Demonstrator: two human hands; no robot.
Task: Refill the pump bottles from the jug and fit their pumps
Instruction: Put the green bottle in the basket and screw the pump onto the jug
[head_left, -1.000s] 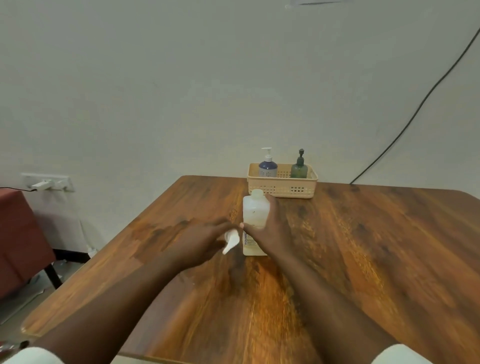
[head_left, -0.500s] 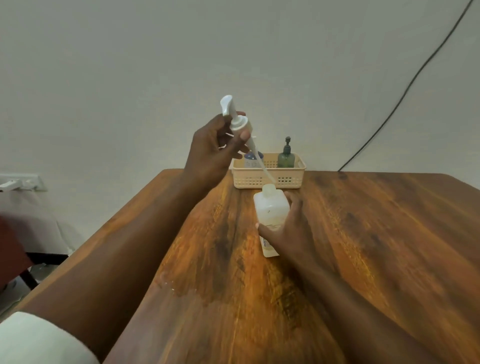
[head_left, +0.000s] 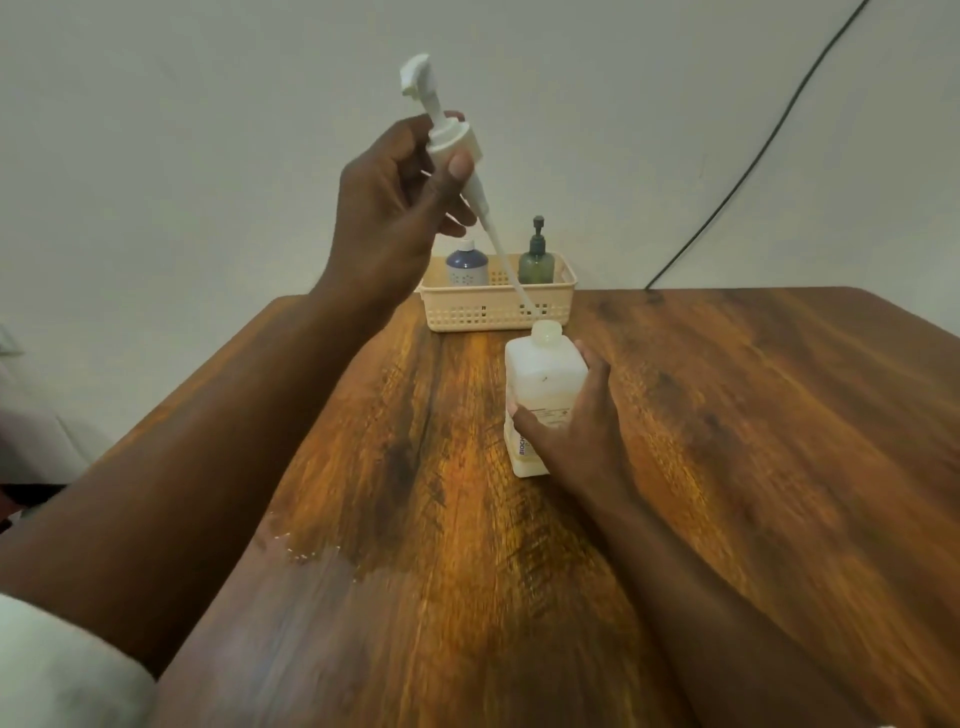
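Note:
A white square pump bottle (head_left: 540, 379) stands on the wooden table (head_left: 753, 441), its neck uncapped. My right hand (head_left: 574, 431) grips its lower body from the right. My left hand (head_left: 400, 208) holds a white pump (head_left: 452, 140) by its collar, raised high and tilted. The pump's long dip tube (head_left: 506, 265) slants down and its tip hangs just above the bottle's mouth. No jug is in view.
A beige perforated basket (head_left: 498, 306) stands at the table's far edge by the wall, holding a blue bottle (head_left: 466, 266) and a dark green pump bottle (head_left: 536, 262). A wet patch (head_left: 311, 558) marks the table's near left. A black cable (head_left: 753, 156) runs down the wall.
My left hand picked the pump up off the table and raised it, bringing the tube's tip over the bottle's mouth. My right hand has kept hold of the bottle.

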